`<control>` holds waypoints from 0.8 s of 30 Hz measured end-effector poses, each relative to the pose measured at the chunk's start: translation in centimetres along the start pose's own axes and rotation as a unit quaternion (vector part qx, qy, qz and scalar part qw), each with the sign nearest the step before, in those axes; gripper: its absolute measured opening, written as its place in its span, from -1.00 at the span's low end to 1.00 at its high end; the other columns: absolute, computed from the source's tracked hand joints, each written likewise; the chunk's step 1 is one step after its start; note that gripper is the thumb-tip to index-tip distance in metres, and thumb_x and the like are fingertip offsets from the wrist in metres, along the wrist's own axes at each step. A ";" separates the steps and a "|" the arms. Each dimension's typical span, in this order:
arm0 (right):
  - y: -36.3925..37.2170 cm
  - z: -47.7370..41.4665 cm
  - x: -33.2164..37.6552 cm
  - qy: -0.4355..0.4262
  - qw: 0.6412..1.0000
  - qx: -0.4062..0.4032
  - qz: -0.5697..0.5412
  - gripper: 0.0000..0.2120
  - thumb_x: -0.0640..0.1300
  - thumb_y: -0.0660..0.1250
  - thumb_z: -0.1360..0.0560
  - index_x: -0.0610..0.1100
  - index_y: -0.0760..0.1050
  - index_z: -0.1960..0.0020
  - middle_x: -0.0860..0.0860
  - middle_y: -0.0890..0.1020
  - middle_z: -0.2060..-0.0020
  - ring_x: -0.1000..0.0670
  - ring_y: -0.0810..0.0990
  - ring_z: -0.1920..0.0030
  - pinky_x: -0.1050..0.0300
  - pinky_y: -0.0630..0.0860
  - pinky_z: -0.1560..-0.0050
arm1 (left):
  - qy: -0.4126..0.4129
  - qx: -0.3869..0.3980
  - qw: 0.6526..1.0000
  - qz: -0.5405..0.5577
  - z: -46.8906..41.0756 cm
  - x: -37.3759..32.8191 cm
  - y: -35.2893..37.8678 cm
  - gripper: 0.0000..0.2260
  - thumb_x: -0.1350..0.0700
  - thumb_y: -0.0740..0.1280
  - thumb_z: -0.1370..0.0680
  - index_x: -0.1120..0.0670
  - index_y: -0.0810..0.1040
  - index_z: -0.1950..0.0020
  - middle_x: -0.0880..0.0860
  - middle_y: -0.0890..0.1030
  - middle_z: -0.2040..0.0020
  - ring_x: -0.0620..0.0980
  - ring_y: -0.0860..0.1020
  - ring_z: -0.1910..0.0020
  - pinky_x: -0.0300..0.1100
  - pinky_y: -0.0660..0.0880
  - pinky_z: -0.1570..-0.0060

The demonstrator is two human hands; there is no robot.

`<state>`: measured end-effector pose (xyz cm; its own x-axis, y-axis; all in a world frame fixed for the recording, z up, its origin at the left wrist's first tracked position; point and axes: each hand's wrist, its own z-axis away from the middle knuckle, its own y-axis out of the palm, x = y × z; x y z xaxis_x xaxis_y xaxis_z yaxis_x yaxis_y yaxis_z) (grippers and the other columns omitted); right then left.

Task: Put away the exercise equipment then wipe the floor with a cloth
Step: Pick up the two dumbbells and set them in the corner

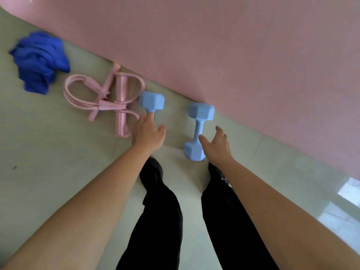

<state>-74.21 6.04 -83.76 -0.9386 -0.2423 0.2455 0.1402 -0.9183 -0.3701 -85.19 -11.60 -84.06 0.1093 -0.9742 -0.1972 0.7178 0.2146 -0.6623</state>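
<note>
Two light blue dumbbells lie on the pale floor beside a pink mat. My left hand [148,131] hovers over the left dumbbell [152,102] and hides its near end; the fingers are spread and hold nothing. My right hand [217,146] is open just right of the right dumbbell [198,131], thumb near its handle, apart from it. A pink resistance band puller [105,98] lies left of the dumbbells. A crumpled dark blue cloth [39,61] sits at the far left.
The pink mat [233,55] fills the upper right. My legs in black trousers and dark shoes [155,191] stand just behind the dumbbells. Glossy floor tiles [39,172] stretch to the left and to the lower right.
</note>
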 end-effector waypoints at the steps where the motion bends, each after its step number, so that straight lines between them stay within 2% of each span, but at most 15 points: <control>1: 1.5 -2.1 -0.5 0.014 1.000 0.003 -0.015 -0.23 0.10 0.27 -0.60 -0.14 -0.04 -0.63 -0.14 0.16 -0.57 -0.17 0.24 -0.53 -0.06 0.26 -0.40 | -0.010 -0.008 1.000 0.006 -1.8 0.9 1.6 -0.48 0.04 0.30 -0.55 0.23 0.30 -0.44 0.26 0.41 -0.34 0.25 0.35 -0.35 0.06 0.28 -0.34; 4: 5.3 -7.4 -1.8 0.037 0.998 0.002 -0.048 -0.19 0.06 0.34 -0.55 -0.12 -0.02 -0.62 -0.12 0.22 -0.55 -0.13 0.27 -0.51 0.00 0.29 -0.33 | -0.072 -0.039 0.996 0.041 -6.3 3.8 5.5 -0.39 0.07 0.33 -0.52 0.26 0.20 -0.48 0.28 0.36 -0.39 0.27 0.32 -0.39 0.06 0.26 -0.35; 6: 7.1 -10.3 -2.3 0.037 0.997 -0.011 -0.062 -0.24 0.03 0.36 -0.53 -0.13 0.07 -0.59 -0.10 0.31 -0.49 -0.13 0.33 -0.47 -0.02 0.33 -0.33 | -0.104 -0.044 0.992 0.059 -8.8 5.3 7.7 -0.46 0.08 0.33 -0.51 0.28 0.27 -0.40 0.30 0.40 -0.34 0.30 0.35 -0.35 0.09 0.31 -0.33; 8: 8.5 -12.7 -2.6 0.034 0.996 -0.029 -0.076 -0.44 -0.01 0.36 -0.52 -0.14 0.28 -0.44 -0.07 0.49 -0.28 -0.13 0.48 -0.28 0.04 0.43 -0.15 | -0.109 -0.055 0.991 0.058 -10.8 5.9 9.3 -0.51 0.04 0.33 -0.48 0.26 0.34 -0.31 0.28 0.45 -0.29 0.32 0.37 -0.30 0.13 0.34 -0.30; 10: 9.5 -14.5 -2.8 0.040 0.993 -0.042 -0.098 -0.68 -0.03 0.32 -0.53 -0.12 0.35 -0.20 -0.01 0.53 -0.02 -0.09 0.53 -0.05 0.10 0.43 0.08 | -0.120 -0.080 0.989 0.041 -12.3 6.1 10.7 -0.55 0.00 0.31 -0.50 0.24 0.37 -0.28 0.26 0.48 -0.27 0.33 0.38 -0.30 0.11 0.34 -0.29; 11: 9.9 -15.2 -3.0 0.045 0.991 -0.048 -0.118 -0.74 -0.01 0.30 -0.53 -0.11 0.35 -0.13 -0.01 0.55 0.05 -0.09 0.56 0.01 0.06 0.46 0.10 | -0.128 -0.092 0.987 0.030 -12.8 6.1 11.2 -0.57 -0.01 0.29 -0.52 0.23 0.38 -0.27 0.26 0.49 -0.27 0.32 0.38 -0.30 0.09 0.34 -0.28; 14: 10.7 -16.5 -3.5 0.060 0.978 -0.058 -0.191 -0.80 0.03 0.30 -0.53 -0.09 0.43 -0.03 -0.01 0.62 0.20 -0.05 0.67 0.16 -0.06 0.61 0.01 | -0.129 -0.108 0.986 0.010 -13.5 6.4 12.3 -0.62 0.00 0.23 -0.59 0.21 0.38 -0.29 0.25 0.50 -0.29 0.31 0.39 -0.31 0.07 0.33 -0.24; 16: 10.5 -16.6 -3.3 0.067 0.973 -0.049 -0.214 -0.84 0.03 0.32 -0.52 -0.06 0.45 0.07 0.00 0.57 0.30 -0.01 0.63 0.29 -0.08 0.62 -0.02 | -0.125 -0.090 0.988 -0.024 -13.9 6.6 12.1 -0.63 0.01 0.22 -0.62 0.22 0.37 -0.32 0.26 0.49 -0.31 0.32 0.40 -0.32 0.06 0.33 -0.24; 19: 9.5 -15.3 -3.2 0.083 0.971 -0.059 -0.218 -0.83 0.00 0.33 -0.50 -0.05 0.43 0.19 -0.01 0.52 0.39 -0.06 0.57 0.31 -0.13 0.63 -0.01 | -0.104 -0.029 0.994 -0.018 -13.6 6.6 10.7 -0.62 0.00 0.22 -0.63 0.23 0.34 -0.34 0.25 0.53 -0.28 0.31 0.47 -0.28 0.04 0.40 -0.18; 24: 6.8 -8.8 -2.8 0.097 0.961 -0.055 -0.255 -0.86 -0.03 0.39 -0.47 -0.08 0.48 0.14 -0.03 0.52 0.37 -0.04 0.53 0.38 0.05 0.54 0.27 | -0.086 -0.014 0.995 0.047 -7.5 6.8 7.1 -0.66 0.01 0.14 -0.65 0.22 0.30 -0.30 0.26 0.56 -0.18 0.33 0.52 -0.16 0.05 0.42 -0.09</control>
<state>-73.42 3.25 -94.88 -0.9192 0.3022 0.2523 -0.3769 -0.8609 -0.3417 -84.50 -16.14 -95.49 0.2916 -0.9471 -0.1343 0.6803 0.3041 -0.6668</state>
